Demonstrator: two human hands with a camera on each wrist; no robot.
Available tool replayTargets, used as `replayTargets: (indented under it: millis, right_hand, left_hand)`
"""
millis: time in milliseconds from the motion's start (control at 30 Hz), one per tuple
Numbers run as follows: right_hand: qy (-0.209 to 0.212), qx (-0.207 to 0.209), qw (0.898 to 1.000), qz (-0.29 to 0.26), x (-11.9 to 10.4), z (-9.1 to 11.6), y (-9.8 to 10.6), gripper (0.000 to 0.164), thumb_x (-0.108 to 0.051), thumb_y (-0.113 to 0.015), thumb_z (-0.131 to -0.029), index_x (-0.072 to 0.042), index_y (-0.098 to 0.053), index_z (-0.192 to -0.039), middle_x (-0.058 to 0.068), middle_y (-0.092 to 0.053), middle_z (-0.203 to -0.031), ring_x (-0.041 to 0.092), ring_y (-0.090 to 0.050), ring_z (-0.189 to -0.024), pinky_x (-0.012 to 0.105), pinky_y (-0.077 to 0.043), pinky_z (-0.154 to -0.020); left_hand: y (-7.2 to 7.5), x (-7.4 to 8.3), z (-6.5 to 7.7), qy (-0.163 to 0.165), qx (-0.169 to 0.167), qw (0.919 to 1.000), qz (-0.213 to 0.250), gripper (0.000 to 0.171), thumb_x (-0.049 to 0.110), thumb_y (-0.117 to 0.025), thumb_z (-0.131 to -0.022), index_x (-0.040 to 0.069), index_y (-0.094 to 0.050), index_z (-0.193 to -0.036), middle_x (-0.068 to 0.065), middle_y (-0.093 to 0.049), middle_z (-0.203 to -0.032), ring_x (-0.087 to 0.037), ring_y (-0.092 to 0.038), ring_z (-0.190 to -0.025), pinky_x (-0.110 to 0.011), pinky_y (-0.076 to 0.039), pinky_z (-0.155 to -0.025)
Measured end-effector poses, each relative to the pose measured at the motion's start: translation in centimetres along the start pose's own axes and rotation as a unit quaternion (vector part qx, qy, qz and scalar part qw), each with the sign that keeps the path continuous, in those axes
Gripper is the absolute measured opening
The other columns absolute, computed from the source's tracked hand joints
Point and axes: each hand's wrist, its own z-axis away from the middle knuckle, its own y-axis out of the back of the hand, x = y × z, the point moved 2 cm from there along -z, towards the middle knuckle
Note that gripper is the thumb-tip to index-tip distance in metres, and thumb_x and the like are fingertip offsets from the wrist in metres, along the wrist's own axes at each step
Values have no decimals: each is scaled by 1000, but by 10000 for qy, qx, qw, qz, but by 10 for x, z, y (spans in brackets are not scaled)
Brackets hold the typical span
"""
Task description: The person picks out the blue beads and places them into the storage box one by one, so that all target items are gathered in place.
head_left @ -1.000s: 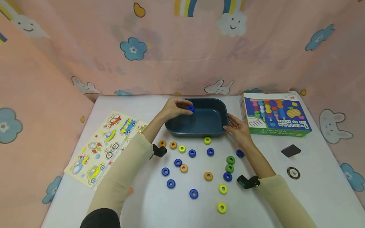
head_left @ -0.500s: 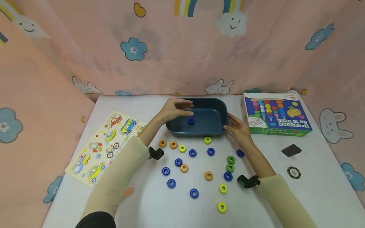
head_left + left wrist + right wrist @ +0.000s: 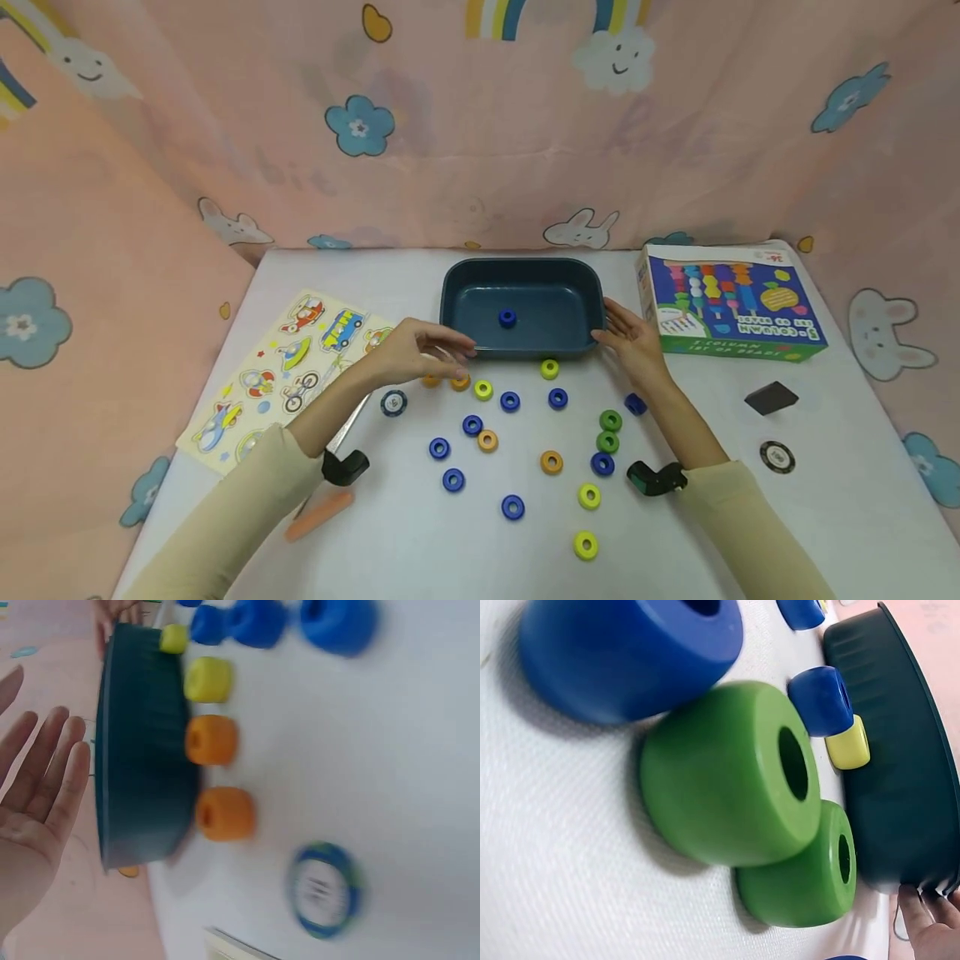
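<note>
the left hand [image 3: 412, 353] hung with thumb and fingers apart, holding nothing, near two orange beads [image 3: 232, 814] in front of the tray [image 3: 551, 343]. the right hand [image 3: 633, 350] touched the tray's right end with extended fingers. inside sat one blue bead [image 3: 507, 324]; loose beads [image 3: 506, 507] lay on the white table [image 3: 420, 550]. the step looked like reaching for another bead, which called for pinching one cleanly.

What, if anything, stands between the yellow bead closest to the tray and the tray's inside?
The near wall of the tray: the yellow bead lies on the table, just outside it. Nothing visible covers the open top; the left hand is off to the left.
</note>
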Motion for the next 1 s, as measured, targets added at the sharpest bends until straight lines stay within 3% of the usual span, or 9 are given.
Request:
replayTargets:
  millis: [133,267,400,567,733,867,1000]
  right_hand:
    - [17,-29,10000,53,3,-1,3,64,-7,-66,-86,-10,-36,-142,10,-34,-145,21,-34,-130,23,-37,-98]
    - [2,-57,10000,-39,10,-4,6,65,-9,-68,-84,-13,-38,-141,8,-36,-144,19,-36,-129,20,-38,-96]
    - [111,-64,9999,-76,10,-3,7,64,-6,-66,-85,-11,-37,-142,10,-35,-145,21,-35,-130,21,-38,-97]
    - [56,-64,9997,-224,14,-5,8,63,-7,-67,-84,-12,-39,-141,8,-36,-144,20,-35,-129,21,-38,-96]
    - [49,-121,9999,-10,6,-1,3,63,-6,-64,-87,-11,-36,-142,9,-34,-145,20,-34,-130,20,-38,-96]
    - [26,-127,9999,-27,-3,3,0,62,-1,-60,-88,-6,-32,-143,13,-31,-146,24,-32,-132,24,-36,-98]
    - [-29,-148,9998,-128,-8,5,-2,61,2,-59,-88,-4,-32,-143,14,-30,-146,24,-31,-132,25,-35,-99]
  left_hand:
    - [-13,-15,28,263,-250,9993,26,40,-1,-73,-76,-7,-60,-114,-21,-62,-110,-41,-57,-97,-47,-48,-84]
    - [-28,-44,51,554,-504,9969,-258,41,6,-77,-74,4,-65,-113,-12,-63,-110,-31,-57,-97,-42,-48,-83]
    - [-42,-64,63,683,-455,9947,-616,41,8,-79,-73,11,-67,-112,-1,-64,-107,-20,-57,-92,-36,-48,-79]
    - [-52,-77,70,905,-138,9933,-706,40,7,-79,-71,16,-68,-109,7,-64,-105,-12,-56,-90,-29,-47,-78]
    - [-54,-79,73,829,23,9933,-800,36,5,-80,-69,15,-70,-103,7,-63,-101,-12,-56,-89,-27,-49,-77]
    - [-50,-76,72,814,79,9928,-873,34,8,-81,-69,15,-71,-100,8,-64,-98,-13,-57,-87,-28,-50,-75]
    - [-37,-64,65,847,224,9920,-904,32,11,-81,-70,14,-71,-100,10,-64,-98,-17,-58,-84,-31,-49,-73]
